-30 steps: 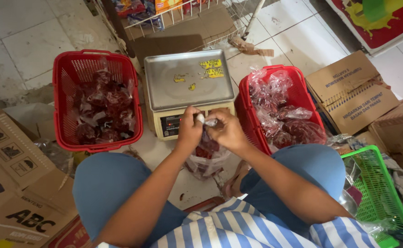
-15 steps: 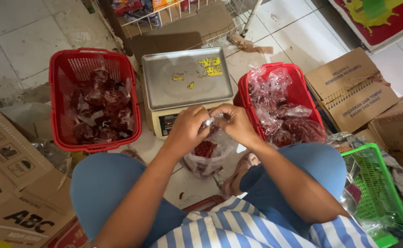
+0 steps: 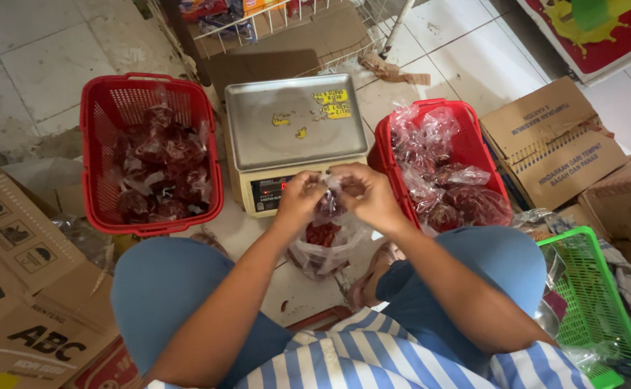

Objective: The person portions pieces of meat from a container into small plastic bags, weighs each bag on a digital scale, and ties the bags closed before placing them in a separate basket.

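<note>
Seated person, viewed from above, working at floor level. The left hand point(image 3: 302, 193) and the right hand point(image 3: 368, 194) are both closing their fingers on the neck of a small clear bag point(image 3: 327, 229), pinching the plastic between them. The bag, holding dark red contents, is hanging between the knees, just in front of a scale point(image 3: 294, 140) whose steel pan is lying bare except for a few yellow stickers. A red basket point(image 3: 106, 155) to the left of the scale is holding filled bags; a second red basket point(image 3: 466, 137) to the right is holding more, some looser and clearer. A green basket point(image 3: 596, 288) is sitting by the right knee. Cardboard boxes point(image 3: 546, 140) are lying around on the tiled floor.
</note>
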